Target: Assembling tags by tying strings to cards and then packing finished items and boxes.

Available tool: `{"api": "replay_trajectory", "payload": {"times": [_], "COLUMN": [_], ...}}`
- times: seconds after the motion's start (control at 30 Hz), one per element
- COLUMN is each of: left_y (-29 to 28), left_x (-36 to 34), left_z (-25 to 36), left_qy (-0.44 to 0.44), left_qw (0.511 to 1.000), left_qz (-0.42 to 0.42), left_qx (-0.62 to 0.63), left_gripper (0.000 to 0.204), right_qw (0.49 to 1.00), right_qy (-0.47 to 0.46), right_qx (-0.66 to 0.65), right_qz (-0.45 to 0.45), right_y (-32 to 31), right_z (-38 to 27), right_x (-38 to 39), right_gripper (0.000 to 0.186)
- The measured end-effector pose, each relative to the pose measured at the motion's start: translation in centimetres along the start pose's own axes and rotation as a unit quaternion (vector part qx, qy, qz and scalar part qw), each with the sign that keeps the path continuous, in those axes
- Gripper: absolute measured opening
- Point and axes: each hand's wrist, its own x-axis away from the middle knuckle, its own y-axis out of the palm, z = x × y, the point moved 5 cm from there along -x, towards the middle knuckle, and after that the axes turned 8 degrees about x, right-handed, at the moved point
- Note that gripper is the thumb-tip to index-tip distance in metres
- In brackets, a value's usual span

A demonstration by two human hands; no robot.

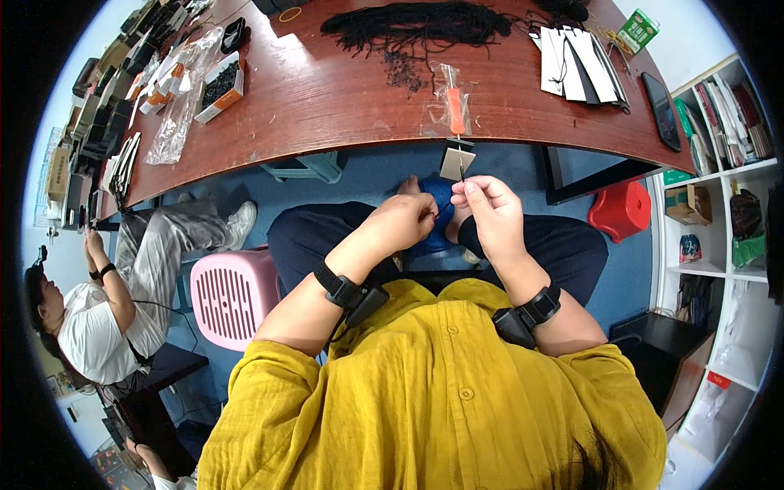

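Note:
My right hand (496, 214) is raised just off the table's near edge, thumb and forefinger pinched on a thin black piece (462, 170), perhaps a cord end. My left hand (404, 220) is closed in a loose fist beside it, and whatever its fingers hold is hidden. Just beyond my fingertips, a beige card with a black top (456, 161) hangs at the edge. A tool with an orange handle (455, 111) lies on the table in clear plastic, its thin metal shaft pointing toward me over the edge.
The reddish-brown table (327, 106) carries a heap of black cords (416, 23), white and black tags (576, 65), a phone (660, 111) and a box of small black pieces (220, 88). A pink stool (234, 298) and a red stool (620, 211) flank me. Another person (102, 331) sits at left.

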Motion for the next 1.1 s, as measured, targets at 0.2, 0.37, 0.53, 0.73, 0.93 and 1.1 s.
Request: {"api": "replay_trajectory", "payload": {"times": [0.2, 0.37, 0.53, 0.73, 0.93, 1.1], "left_y": [-3.1, -2.4, -1.7, -1.6, -1.8, -1.6], "left_x": [1.0, 0.6, 0.5, 0.4, 0.0, 0.3], "left_z": [4.1, 5.6, 5.8, 5.8, 5.8, 5.8], "left_qy": [0.113, 0.125, 0.125, 0.121, 0.115, 0.094], "left_qw": [0.955, 0.96, 0.958, 0.959, 0.956, 0.959], "left_qz": [0.272, 0.248, 0.254, 0.251, 0.259, 0.249], "left_qx": [0.026, 0.032, 0.052, 0.056, 0.07, 0.099], "left_gripper": [0.051, 0.059, 0.063, 0.064, 0.062, 0.057], "right_qw": [0.999, 0.999, 0.999, 0.999, 0.999, 0.999], "right_qy": [-0.019, -0.017, -0.008, -0.02, 0.004, 0.013], "right_qx": [-0.01, 0.006, 0.0, 0.002, -0.014, 0.02], "right_qz": [0.031, 0.033, 0.033, 0.025, 0.033, 0.027], "right_y": [-0.3, 0.3, 0.0, 0.0, 0.2, 0.3], "right_z": [-0.8, -1.1, -1.1, -1.3, -1.2, -1.2], "right_x": [-0.6, -0.5, -0.3, -0.3, -0.5, -0.1], "right_gripper": [0.035, 0.033, 0.03, 0.032, 0.033, 0.035]}}
